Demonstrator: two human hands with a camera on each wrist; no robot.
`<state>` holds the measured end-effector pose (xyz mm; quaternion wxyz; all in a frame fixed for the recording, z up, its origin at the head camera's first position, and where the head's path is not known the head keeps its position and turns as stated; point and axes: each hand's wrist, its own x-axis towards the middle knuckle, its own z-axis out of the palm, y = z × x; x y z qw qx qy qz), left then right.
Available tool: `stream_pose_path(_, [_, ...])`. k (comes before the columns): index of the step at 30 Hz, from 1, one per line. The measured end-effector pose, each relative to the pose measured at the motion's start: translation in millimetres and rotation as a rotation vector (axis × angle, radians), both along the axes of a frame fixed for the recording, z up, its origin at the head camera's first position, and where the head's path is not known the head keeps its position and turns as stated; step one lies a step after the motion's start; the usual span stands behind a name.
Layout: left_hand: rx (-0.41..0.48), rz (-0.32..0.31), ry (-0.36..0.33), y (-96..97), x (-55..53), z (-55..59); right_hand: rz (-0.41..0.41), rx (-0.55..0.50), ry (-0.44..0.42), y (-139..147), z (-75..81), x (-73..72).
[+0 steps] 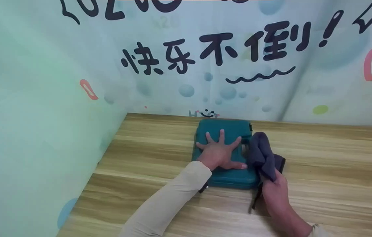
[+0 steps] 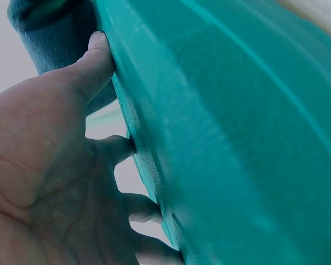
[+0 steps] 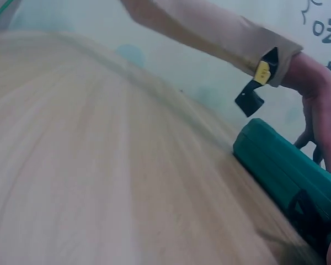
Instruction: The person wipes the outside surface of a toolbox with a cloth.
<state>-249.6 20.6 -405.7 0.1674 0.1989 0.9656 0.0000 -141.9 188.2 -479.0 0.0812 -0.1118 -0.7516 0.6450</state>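
Observation:
A teal hard case (image 1: 228,126) lies flat on the table, its handle side toward the right. My left hand (image 1: 219,154) rests on its lid with fingers spread; in the left wrist view the fingertips touch the teal surface (image 2: 226,127). At the case's right side my right hand (image 1: 276,191) grips a folded dark grey-purple cloth (image 1: 261,153), which covers part of that edge. The right wrist view shows the side of the case (image 3: 281,160), with most of my right hand out of frame.
The wood-grain table (image 1: 331,171) reaches out on both sides of the case. Behind it hangs a pale printed backdrop (image 1: 172,89) with dark lettering, meeting the table's back edge. A small black device (image 3: 256,88) is strapped to the left wrist.

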Motion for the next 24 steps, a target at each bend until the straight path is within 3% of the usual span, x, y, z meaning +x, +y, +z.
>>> stream_pose_path(6, [0.0,0.003,0.004,-1.5,-0.6,0.7,-0.066,-0.129,0.031,-1,-1.5,-24.2])
stream_pose_path(10, [0.005,0.001,0.007,-0.9,0.7,-0.2,-0.088,-0.09,0.043,3,-5.2,-42.9])
stream_pose_path(13, [0.007,0.001,0.008,-0.8,1.5,-0.7,-0.073,-0.065,0.023,8,-5.5,-55.2])
stream_pose_path(17, [0.0,0.006,0.005,-0.7,1.3,-1.3,-0.038,-0.197,0.017,13,-4.5,-67.1])
stream_pose_path(20, [-0.003,0.006,0.005,-1.2,1.2,-2.1,-0.005,-0.257,0.02,17,-4.1,-71.2])
stream_pose_path(24, [-0.007,-0.01,0.022,-4.1,1.5,-3.6,0.043,-0.232,0.025,20,-4.8,-72.2])
